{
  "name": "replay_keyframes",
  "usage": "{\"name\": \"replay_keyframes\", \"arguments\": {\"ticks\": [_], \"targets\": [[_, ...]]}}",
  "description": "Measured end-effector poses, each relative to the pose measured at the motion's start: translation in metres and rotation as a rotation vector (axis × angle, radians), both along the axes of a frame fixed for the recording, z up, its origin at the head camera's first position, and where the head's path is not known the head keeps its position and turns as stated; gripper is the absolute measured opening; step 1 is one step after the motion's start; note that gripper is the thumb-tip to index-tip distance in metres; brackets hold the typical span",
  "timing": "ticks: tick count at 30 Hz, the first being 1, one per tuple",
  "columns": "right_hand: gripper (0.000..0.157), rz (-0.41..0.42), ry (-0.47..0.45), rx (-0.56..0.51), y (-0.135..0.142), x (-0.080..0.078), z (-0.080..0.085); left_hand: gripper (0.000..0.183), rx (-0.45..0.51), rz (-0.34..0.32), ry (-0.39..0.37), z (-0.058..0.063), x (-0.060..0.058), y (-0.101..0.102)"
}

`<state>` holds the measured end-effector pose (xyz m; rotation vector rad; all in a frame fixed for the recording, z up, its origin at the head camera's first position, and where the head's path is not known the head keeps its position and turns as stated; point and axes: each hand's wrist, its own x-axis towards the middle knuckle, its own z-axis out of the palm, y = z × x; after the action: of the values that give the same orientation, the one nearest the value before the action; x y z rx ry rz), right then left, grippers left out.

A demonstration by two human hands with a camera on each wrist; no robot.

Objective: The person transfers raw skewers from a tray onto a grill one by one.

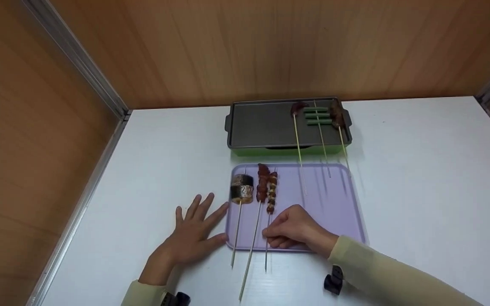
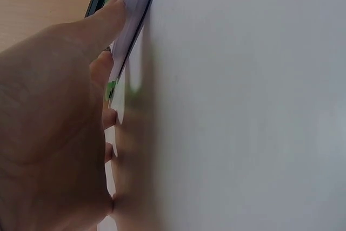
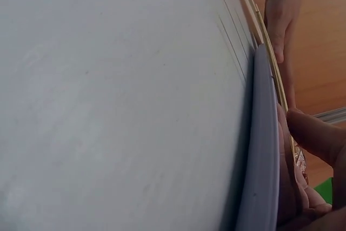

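In the head view a lilac tray [image 1: 330,212] lies on the white table. On its left half are three skewers: a thick roll with dark wrapping [image 1: 242,189], a reddish-brown meat skewer [image 1: 262,182] and a thinner skewer of small red and yellowish pieces [image 1: 272,191]. My right hand [image 1: 294,229] pinches the bare stick of that thinner skewer between thumb and fingers. Flat and spread, my left hand [image 1: 196,238] rests by the tray's left edge, its thumb and index fingertip at the rim. The left wrist view shows this hand [image 2: 48,101] beside the tray's side [image 2: 135,14].
Behind the tray stands a dark griddle [image 1: 262,125] on a green base. Across its right side lie a dark red skewer [image 1: 298,108], a green-stick skewer [image 1: 318,115] and a brown skewer [image 1: 337,114], their handles reaching over the tray. Wooden panels [image 1: 245,51] border the table.
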<state>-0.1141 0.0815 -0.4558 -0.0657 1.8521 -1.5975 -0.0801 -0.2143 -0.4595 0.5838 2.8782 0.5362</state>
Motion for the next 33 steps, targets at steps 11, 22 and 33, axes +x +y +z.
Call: {"name": "replay_keyframes", "arguments": {"ticks": [11,22,33], "targets": [[0.019,-0.017,-0.043,-0.008,0.004,0.000,0.001,0.069,0.006,0.001,-0.007,0.000,0.000,0.001],[0.017,-0.011,-0.053,-0.057,0.012,0.002,0.000,0.069,0.009,0.005,-0.010,0.000,0.000,0.001],[0.024,-0.009,0.005,-0.048,0.018,0.005,0.020,0.069,0.000,0.005,-0.008,0.001,0.000,0.000]]}}
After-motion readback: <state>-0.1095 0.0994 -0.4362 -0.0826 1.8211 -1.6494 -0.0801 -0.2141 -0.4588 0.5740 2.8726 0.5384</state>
